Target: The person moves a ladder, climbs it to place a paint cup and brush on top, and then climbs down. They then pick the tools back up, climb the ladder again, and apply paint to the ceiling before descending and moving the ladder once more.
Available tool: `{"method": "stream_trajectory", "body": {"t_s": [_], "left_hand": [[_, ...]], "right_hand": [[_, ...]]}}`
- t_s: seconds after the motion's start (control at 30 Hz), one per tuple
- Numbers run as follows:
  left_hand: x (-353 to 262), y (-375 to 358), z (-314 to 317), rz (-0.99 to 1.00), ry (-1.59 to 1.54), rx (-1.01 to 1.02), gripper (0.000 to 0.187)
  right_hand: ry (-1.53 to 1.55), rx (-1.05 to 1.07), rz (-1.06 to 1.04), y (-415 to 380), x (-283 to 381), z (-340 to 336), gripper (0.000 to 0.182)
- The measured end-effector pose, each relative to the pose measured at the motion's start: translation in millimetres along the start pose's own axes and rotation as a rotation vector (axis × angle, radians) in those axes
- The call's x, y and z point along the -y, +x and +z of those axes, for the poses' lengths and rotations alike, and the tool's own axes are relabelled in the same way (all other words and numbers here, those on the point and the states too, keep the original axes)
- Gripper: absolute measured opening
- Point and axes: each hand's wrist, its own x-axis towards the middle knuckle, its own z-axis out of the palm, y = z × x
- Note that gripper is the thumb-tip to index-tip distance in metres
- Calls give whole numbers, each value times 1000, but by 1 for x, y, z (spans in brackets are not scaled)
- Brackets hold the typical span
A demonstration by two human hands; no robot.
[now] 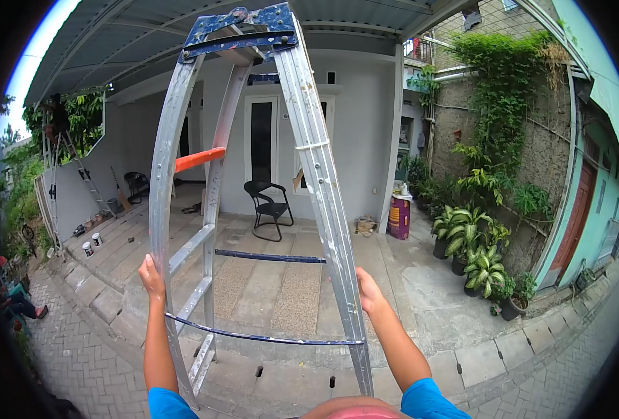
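An aluminium stepladder [322, 185] stands upright right in front of me, its rails spattered with paint. Its top cap [241, 31] is blue and worn, one step on the left side is orange, and dark blue bars run across between the rails. My left hand [152, 277] is closed around the left rail, thumb showing on the near side. On the right, my right hand [370, 290] grips the other rail at about the same height, with its fingertips partly hidden behind the metal.
A black chair [269, 208] stands on the tiled porch behind the ladder. Potted plants [484, 269] line the wall at right, near a purple sack [399, 216]. At far left a person [58, 115] is up on another ladder [90, 183], with paint cans [87, 248] on the floor nearby.
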Motion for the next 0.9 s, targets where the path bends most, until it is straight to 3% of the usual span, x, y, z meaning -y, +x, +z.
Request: {"method": "stream_trajectory", "body": {"t_s": [0.13, 0.2, 0.37, 0.5, 0.6, 0.67, 0.7, 0.73, 0.8, 0.83, 0.87, 0.9], "left_hand": [[-13, -1, -1, -3, -58, 23, 49], [-19, -3, -5, -7, -36, 60, 48], [-42, -5, -7, 68, 26, 92, 48], [-32, 0, -6, -23, -67, 82, 48], [-7, 10, -14, -333, -283, 106, 45], [-41, 19, -12, -597, -345, 133, 42], [-3, 32, -24, -728, -425, 305, 48], [-7, 38, -24, -759, -489, 432, 50], [-7, 46, -21, -665, -214, 698, 57], [-18, 47, -21, -849, -375, 725, 62], [-21, 52, -19, -890, -390, 919, 65], [-32, 46, -17, -903, -346, 892, 63]], "right_hand": [[-46, 39, -35, -31, -1, 8, 45], [-288, -56, -198, -46, -7, 29, 43], [-182, -131, -245, -53, -12, 43, 38], [-237, -241, -304, -58, -14, 54, 31], [-273, -266, -313, -55, -15, 49, 32], [-270, -321, -271, -52, -15, 38, 34], [-328, -285, -281, -53, -12, 38, 38], [-262, -219, -286, -49, -9, 30, 42], [-337, -191, -238, -43, 0, 27, 48], [-348, -154, -195, -36, 6, 22, 48], [-412, -139, -188, -23, 10, 11, 48], [-534, -211, -139, -12, 16, 21, 52]]}}
